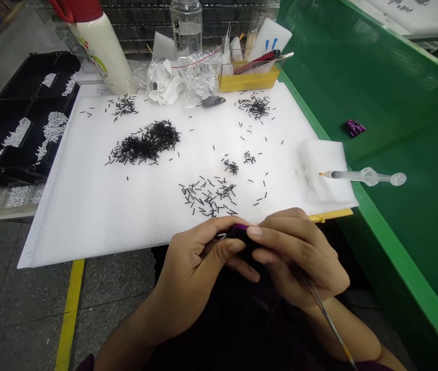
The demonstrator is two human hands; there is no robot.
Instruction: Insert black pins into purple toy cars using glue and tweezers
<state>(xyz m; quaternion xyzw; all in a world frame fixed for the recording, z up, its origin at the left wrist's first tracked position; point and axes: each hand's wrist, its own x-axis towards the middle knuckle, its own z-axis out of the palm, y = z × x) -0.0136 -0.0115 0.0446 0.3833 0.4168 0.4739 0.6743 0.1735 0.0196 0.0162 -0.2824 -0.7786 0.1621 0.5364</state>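
Observation:
My left hand grips a small dark part with a shiny purple edge between thumb and fingers, just in front of the foam-topped table. My right hand is closed beside it, its thumb and index fingertip pressed on the same part. Thin metal tweezers are tucked in the right hand, their shaft pointing back toward my forearm; the tips are hidden. Just beyond my hands, many small black pieces lie scattered on the white foam sheet.
A denser black heap lies farther left. At right, a syringe rests on a foam block, near a purple part on the green surface. Behind stand a red-lidded bottle and yellow box; black trays are left.

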